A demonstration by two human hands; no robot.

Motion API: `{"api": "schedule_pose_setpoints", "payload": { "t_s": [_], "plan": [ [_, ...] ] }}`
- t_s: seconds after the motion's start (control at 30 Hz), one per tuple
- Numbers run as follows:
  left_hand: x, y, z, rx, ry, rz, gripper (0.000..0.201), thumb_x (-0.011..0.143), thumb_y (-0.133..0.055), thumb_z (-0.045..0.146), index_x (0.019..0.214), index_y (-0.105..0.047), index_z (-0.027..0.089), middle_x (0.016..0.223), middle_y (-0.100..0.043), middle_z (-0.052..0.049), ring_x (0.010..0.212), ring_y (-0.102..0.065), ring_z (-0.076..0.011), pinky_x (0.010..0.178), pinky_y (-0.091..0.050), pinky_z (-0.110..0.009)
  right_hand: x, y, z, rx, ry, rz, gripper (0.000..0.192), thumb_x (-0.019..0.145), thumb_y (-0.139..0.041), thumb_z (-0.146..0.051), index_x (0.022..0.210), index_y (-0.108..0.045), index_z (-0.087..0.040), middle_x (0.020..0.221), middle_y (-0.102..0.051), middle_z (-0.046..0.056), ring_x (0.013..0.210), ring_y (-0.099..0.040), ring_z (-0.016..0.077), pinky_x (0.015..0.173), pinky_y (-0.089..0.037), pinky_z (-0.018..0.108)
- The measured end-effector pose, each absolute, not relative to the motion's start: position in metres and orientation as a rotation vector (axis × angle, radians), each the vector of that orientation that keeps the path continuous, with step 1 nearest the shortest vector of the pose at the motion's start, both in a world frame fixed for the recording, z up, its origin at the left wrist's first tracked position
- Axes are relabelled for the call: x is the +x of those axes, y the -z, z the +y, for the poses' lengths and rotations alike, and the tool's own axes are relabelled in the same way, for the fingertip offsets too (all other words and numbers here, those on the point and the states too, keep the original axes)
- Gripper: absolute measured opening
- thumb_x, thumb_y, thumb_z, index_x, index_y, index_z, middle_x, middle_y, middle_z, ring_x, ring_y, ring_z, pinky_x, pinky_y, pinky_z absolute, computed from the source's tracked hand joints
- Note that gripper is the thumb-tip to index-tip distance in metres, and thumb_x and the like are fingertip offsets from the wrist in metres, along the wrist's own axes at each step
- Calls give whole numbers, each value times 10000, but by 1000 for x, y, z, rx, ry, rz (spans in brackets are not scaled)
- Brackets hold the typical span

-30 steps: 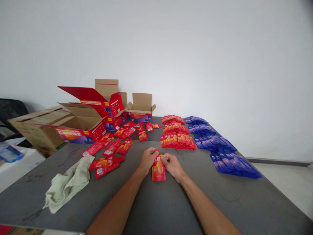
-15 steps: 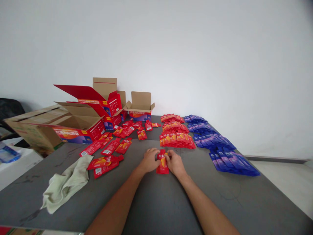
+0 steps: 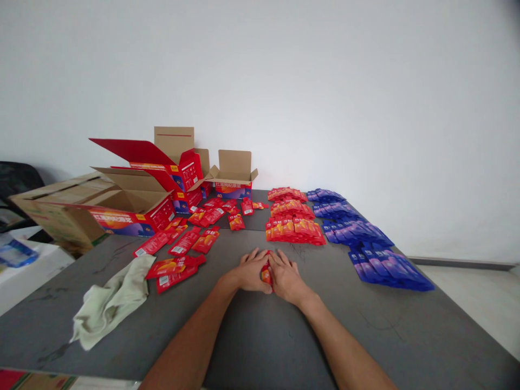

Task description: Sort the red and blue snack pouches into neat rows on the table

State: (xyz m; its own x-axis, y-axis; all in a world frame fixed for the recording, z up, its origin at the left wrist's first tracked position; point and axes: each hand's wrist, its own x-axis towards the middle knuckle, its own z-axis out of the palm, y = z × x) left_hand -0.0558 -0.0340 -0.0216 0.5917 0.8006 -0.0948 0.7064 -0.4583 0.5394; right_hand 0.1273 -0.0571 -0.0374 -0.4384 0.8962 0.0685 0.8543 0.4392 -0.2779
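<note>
A red spouted pouch [image 3: 266, 274] lies on the grey table in front of me, mostly hidden beneath both hands. My left hand [image 3: 252, 272] rests over its left side, fingers stretched forward and laid flat, thumb near the lower end. From the right, my right hand [image 3: 286, 277] presses on the pouch with fingers extended, its fingertips meeting the left hand's at the top. Only a narrow strip of the print shows between them. Just beyond are overlapping rows of red pouches [image 3: 294, 229], and to their right are rows of blue pouches [image 3: 390, 266].
Loose red pouches [image 3: 184, 242] are scattered on the left, beside a pale green cloth [image 3: 111, 303]. Open printed cartons [image 3: 130, 216] stand at the back left, with another open box [image 3: 233, 189] near the wall. A large brown carton [image 3: 60, 216] is further left.
My hands have gone from pinching the pouch's sides near its top to lying flat over it, covering most of it. The view has shifted slightly.
</note>
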Motion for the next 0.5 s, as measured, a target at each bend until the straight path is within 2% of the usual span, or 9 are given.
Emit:
{"api": "schedule_pose_setpoints", "payload": {
  "t_s": [0.17,0.33,0.43,0.5],
  "plan": [
    [-51,26,-33,2300,-223,1243,1101,552,-781,452,1517,-278,287,1603,-223,-108,1475,-89,-402,1151,-127,-579,122,36,-61,-1601,-298,-2465,692,835,-477,-217,1502,-310,-140,1571,-268,142,1473,-93,314,1110,-195,557],
    [-55,23,-35,2280,-264,1241,1035,575,-754,446,1500,-326,264,1595,-248,-106,1476,-133,-373,1167,-136,-543,122,36,-56,-1533,-296,-2408,524,939,-368,-238,1460,-398,-189,1528,-371,115,1465,-165,280,1112,-220,528],
    [-60,24,-30,2264,-417,1260,845,665,-681,395,1451,-420,228,1545,-365,-103,1464,-216,-331,1176,-182,-494,119,36,-51,-1517,-284,-2343,459,1001,-282,-288,1414,-468,-219,1498,-425,89,1456,-207,262,1111,-235,499],
    [-63,27,-20,2237,-551,1372,687,745,-600,349,1398,-491,166,1492,-440,-136,1441,-283,-314,1172,-219,-469,116,35,-48,-1494,-279,-2323,458,1014,-265,-314,1408,-480,-220,1491,-436,85,1453,-216,257,1113,-238,483]
  ]
}}
